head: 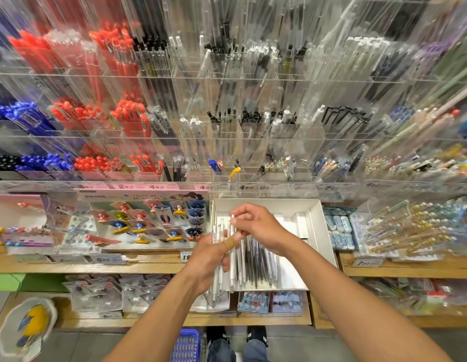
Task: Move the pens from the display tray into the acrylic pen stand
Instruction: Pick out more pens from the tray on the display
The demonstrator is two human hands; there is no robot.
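A white cardboard display tray (320, 226) rests on the wooden shelf in the middle, with several clear and dark pens (256, 262) lying in it. My left hand (209, 259) grips a bundle of clear white pens (217, 286) at the tray's left edge; a bandage wraps one finger. My right hand (258, 228) pinches the top end of one white pen (233, 218) above the bundle. The tiered acrylic pen stand (240, 142) rises behind the tray, its compartments holding red, blue, black and clear pens.
Price labels line the stand's front rail (159, 186). A card of clip toys (149, 220) lies left of the tray, patterned packs (340, 228) to its right. Lower shelves hold packaged items (102, 291). A blue basket (186, 344) and my feet are on the floor.
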